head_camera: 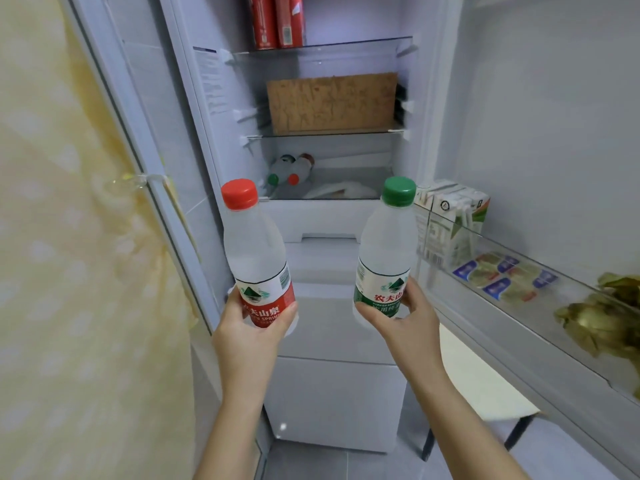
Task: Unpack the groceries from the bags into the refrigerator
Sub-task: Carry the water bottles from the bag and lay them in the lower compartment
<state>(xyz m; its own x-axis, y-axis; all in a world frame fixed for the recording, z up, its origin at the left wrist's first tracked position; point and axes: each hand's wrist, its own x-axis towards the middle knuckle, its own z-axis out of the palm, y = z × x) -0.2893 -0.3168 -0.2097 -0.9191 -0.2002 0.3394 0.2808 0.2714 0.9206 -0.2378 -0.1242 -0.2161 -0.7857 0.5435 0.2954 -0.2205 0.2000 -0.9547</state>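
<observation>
left hand [247,329], right hand [403,318] (outstretched) — bottles [254,244]

In front of the open refrigerator [332,393], the left hand [249,330] grips a red-capped water bottle [254,247] by its label, and the right hand [407,318] grips a green-capped water bottle [388,244], the two bottles roughly upright and apart. Inside the refrigerator, red cans [277,20] stand on the top shelf, a brown box [332,102] sits one shelf lower, and two bottles [291,169] lie beneath that. Cartons [450,220] stand in the refrigerator's door rack.
</observation>
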